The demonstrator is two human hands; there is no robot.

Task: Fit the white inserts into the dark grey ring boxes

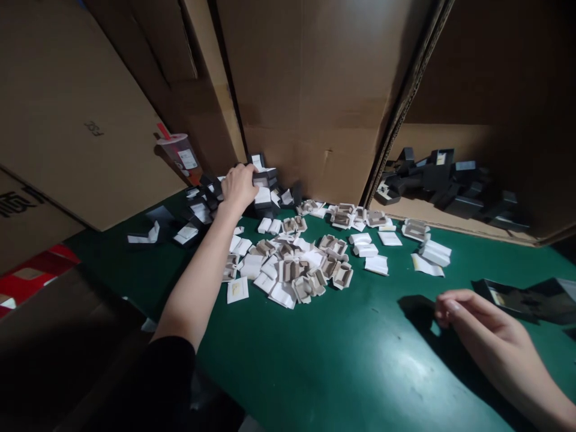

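Note:
At the far side of the table, my left hand (239, 187) is closed around a small black box (265, 175) in a pile of similar boxes with white inserts. Its fingertips are partly hidden behind the box. My right hand (490, 327) hovers over the right side of the table, thumb and fingers curled together, with nothing visible in them. Just beyond it lies an opened black box (508, 300). Between my hands spreads a heap of white and grey folded card inserts (294, 270) and small white paper pieces (237, 290).
A tall cardboard box (306, 102) stands behind the heap. To its right, an open carton (459, 219) holds several black boxes (445, 180). A drink cup with a red straw (182, 156) leans at the back left. The green tabletop (342, 360) stretches toward me.

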